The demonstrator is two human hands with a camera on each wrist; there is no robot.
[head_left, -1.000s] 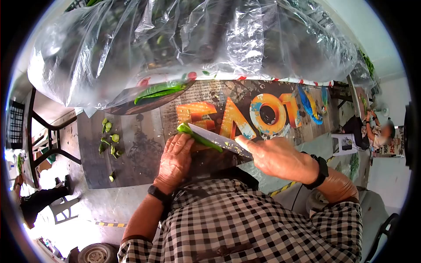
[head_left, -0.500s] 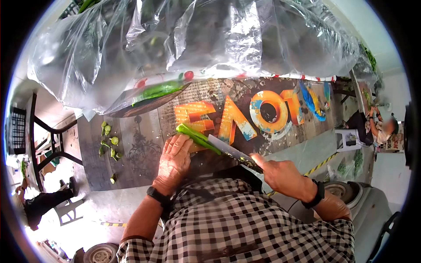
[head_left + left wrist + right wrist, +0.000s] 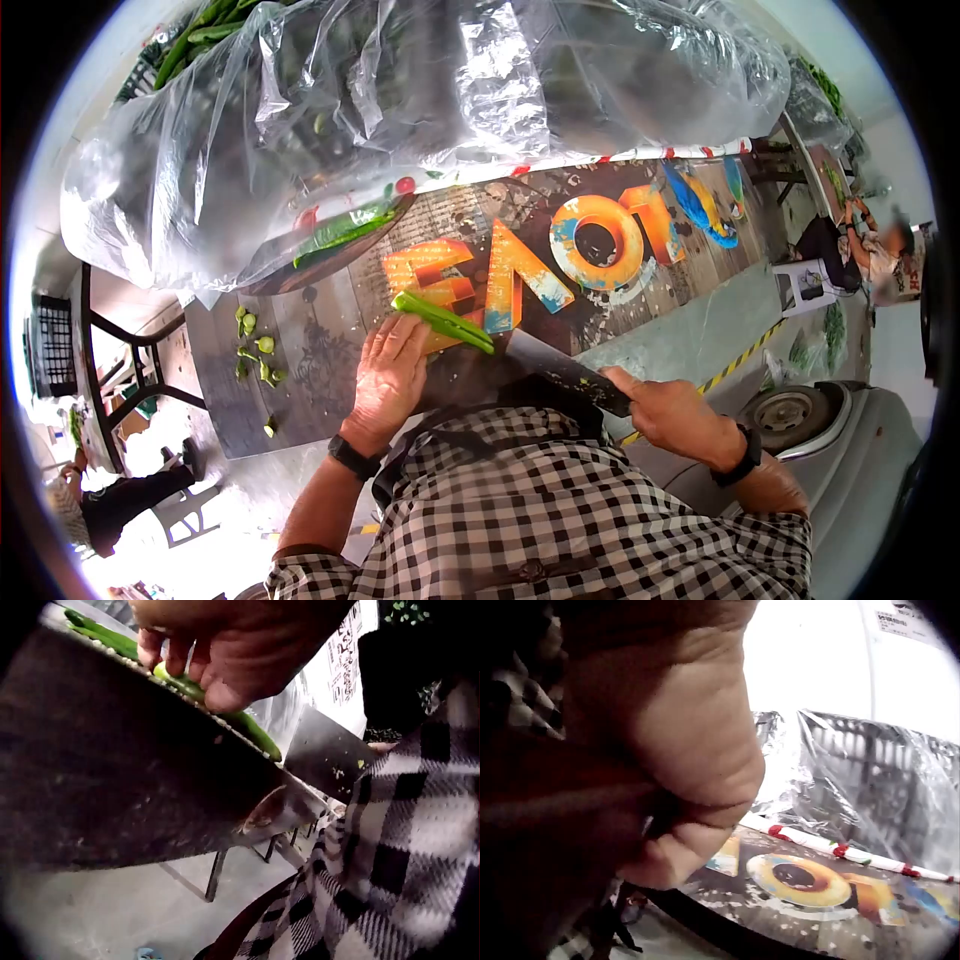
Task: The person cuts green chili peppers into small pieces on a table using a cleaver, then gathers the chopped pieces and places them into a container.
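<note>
A long green pepper [image 3: 445, 321] lies slantwise near the table's front edge in the head view. My left hand [image 3: 388, 378] holds its near side, and in the left wrist view the curled fingers of that hand [image 3: 225, 656] pinch the pepper [image 3: 251, 733]. My right hand [image 3: 680, 418] grips the handle of a wide knife, whose blade [image 3: 555, 368], specked with bits, points at the pepper's right end with a small gap. In the right wrist view the right hand [image 3: 694, 750] is curled; what it grips is dark and unclear there.
Pepper stem ends [image 3: 264, 345] lie at the table's left. More green peppers [image 3: 345, 236] sit under clear plastic [image 3: 300, 130] at the back, beside the painted letters [image 3: 520, 270]. A person [image 3: 870, 250] sits at far right, another [image 3: 120, 500] at far left.
The knife has moved right and toward the body, off the pepper. My left hand stays on the pepper, which now shows more fully. The head view has shifted a little.
</note>
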